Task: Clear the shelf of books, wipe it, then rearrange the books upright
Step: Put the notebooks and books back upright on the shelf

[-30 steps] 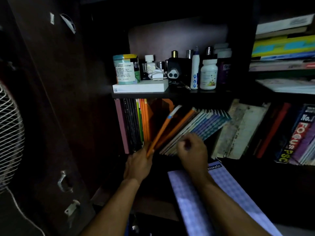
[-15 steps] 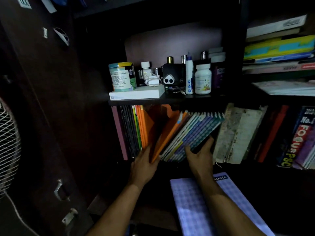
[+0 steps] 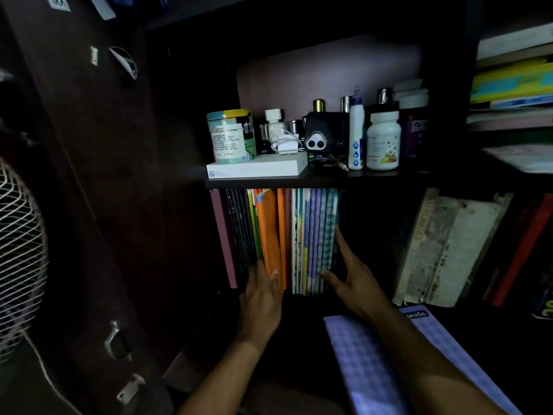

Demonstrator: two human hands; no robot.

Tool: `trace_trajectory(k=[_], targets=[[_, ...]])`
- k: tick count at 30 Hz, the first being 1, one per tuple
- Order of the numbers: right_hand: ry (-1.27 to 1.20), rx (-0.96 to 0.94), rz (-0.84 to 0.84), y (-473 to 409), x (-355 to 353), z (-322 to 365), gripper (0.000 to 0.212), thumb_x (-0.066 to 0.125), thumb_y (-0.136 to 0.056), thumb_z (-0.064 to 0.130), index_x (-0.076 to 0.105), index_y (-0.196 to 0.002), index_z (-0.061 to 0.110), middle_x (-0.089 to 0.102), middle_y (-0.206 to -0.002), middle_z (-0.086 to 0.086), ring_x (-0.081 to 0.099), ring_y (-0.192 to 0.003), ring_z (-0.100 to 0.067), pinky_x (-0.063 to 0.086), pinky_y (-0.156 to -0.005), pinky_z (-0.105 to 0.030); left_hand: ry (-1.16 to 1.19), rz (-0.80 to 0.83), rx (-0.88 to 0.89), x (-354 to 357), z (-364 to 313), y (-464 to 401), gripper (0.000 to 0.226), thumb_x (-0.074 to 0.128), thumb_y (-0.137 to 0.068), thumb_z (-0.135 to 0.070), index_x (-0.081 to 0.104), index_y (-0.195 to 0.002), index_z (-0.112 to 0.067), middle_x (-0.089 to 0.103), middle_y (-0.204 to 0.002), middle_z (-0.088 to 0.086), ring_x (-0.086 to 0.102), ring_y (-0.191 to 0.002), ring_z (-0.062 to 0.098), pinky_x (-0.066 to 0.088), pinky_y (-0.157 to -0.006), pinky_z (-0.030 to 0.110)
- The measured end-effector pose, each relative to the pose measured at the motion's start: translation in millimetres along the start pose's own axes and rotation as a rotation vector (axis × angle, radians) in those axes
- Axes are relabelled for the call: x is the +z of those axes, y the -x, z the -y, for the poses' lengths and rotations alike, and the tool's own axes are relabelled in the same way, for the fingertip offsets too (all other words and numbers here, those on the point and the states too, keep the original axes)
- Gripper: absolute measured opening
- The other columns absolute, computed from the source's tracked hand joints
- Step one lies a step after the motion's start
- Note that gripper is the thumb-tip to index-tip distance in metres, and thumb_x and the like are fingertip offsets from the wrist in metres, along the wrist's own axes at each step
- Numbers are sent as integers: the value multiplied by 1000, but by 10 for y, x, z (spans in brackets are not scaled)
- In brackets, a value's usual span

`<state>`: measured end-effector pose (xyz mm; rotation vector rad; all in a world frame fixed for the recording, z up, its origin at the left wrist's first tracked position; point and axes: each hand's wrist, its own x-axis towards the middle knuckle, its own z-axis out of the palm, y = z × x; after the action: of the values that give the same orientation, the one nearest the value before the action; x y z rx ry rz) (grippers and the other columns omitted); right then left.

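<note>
The thin, floppy notebooks stand upright, so the open left hand and right hand press flat against them, gripping nothing.

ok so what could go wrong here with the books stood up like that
1. The row of thin notebooks stands upright with only the right hand flat against its open side; a dark gap lies to the right, so they may lean or slide over once that hand lets go.
2. The left hand presses at the orange books; soft covers could buckle or crease.
3. The checked notebook lies under the right forearm and could be knocked off.
</note>
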<state>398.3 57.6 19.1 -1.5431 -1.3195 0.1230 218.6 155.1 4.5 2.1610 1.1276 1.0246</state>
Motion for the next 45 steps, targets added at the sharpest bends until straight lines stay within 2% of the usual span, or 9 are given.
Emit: trace_trajectory(k=[7, 11, 15, 19, 21, 24, 35, 41, 45], targets=[[-77, -38, -136, -115, 93, -31, 99, 78, -86, 28, 13, -160, 31, 27, -161, 14, 29, -144, 4, 24, -113, -8, -132, -15, -85, 214, -174, -153, 58, 26, -108, -41, 18, -158, -12, 41, -151, 14, 50, -128, 37, 44, -99, 42], [-163, -30, -243, -176, 118, 2, 94, 73, -91, 28, 10, -161, 34, 29, -162, 14, 35, -143, 2, 30, -109, -10, -148, -29, 66, 217, -104, -99, 47, 33, -108, -36, 44, -142, -6, 53, -135, 16, 56, -117, 37, 44, -91, 40], [-168, 2, -330, -157, 36, 37, 84, 68, -94, 24, 11, -154, 39, 25, -147, 34, 27, -126, 29, 26, -98, 3, -88, 46, 225, 275, -50, -95, 36, 42, -107, -34, 59, -123, -7, 62, -119, 12, 60, -107, 31, 46, -87, 36], [-163, 42, -264, -140, -26, 43, 83, 63, -96, 37, 9, -158, 40, 29, -153, 26, 35, -133, 12, 30, -105, -13, -11, 131, 179, 332, 5, -148, 43, 39, -107, -38, 50, -142, -15, 47, -149, 0, 44, -135, 16, 40, -107, 32], [-124, 9, -186, -143, 8, 27, 84, 59, -97, 42, 2, -159, 44, 24, -151, 36, 31, -133, 20, 28, -106, -10, 39, 64, 143, 330, 0, -159, 26, 44, -107, -35, 61, -111, -16, 66, -114, 5, 60, -104, 16, 44, -84, 29], [-51, -34, -92, -167, 92, -13, 87, 53, -97, 50, -13, -154, 53, 11, -167, 18, 16, -153, -9, 21, -124, -43, -33, -81, 85, 296, -3, -175, 29, 50, -105, -37, 52, -81, -22, 56, -74, -3, 54, -68, 15, 33, -62, 28], [178, 7, 2, -341, 219, -29, 86, 45, -96, 62, -22, -149, 53, -4, -169, 4, 8, -154, -33, 17, -119, -48, 72, -237, -84, 362, 198, -335, 41, 60, -84, -68, 54, -76, -29, 63, -62, -8, 66, -60, 14, 57, -59, 39], [13, -22, -24, -235, 50, -160, 91, 65, -89, 58, 15, -160, 33, 30, -163, 4, 32, -146, -13, 29, -119, -34, 69, -266, 28, 256, 16, -208, 34, 71, -88, -49, 45, -78, -30, 59, -62, -8, 60, -59, 10, 50, -59, 32], [-69, 72, -131, -200, -92, -92, 55, 68, -92, 46, 54, -141, 25, 61, -135, 4, 55, -123, -8, 40, -99, -21, 71, 170, 236, 319, -289, 202, 51, 58, -81, -78, 61, -88, -28, 61, -79, -9, 60, -74, 6, 51, -70, 34]])
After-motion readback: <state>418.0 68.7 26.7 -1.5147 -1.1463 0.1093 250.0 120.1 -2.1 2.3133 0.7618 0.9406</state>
